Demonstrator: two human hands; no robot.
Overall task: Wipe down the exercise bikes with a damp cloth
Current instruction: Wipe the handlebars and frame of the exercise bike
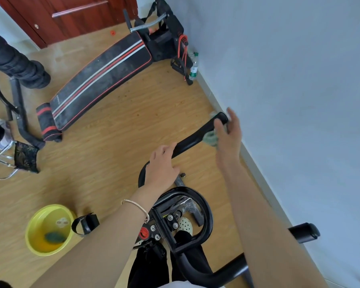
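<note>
Centre frame, handlebar [192, 140] wipe in hand. My right hand [230, 134] presses cloth [211, 139], fingers straight; left hand [162, 166] rests flat. Next: stroke toward me.

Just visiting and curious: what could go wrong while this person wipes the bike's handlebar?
The cloth is only pressed by the right hand, fingers straight, near the handlebar end, so it might slip off. The yellow basin stands on the floor close to the bike and could be kicked over.

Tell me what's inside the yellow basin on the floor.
The yellow basin holds a dark green lump, perhaps a cloth, at its bottom. Nothing covers it; water cannot be confirmed.
</note>
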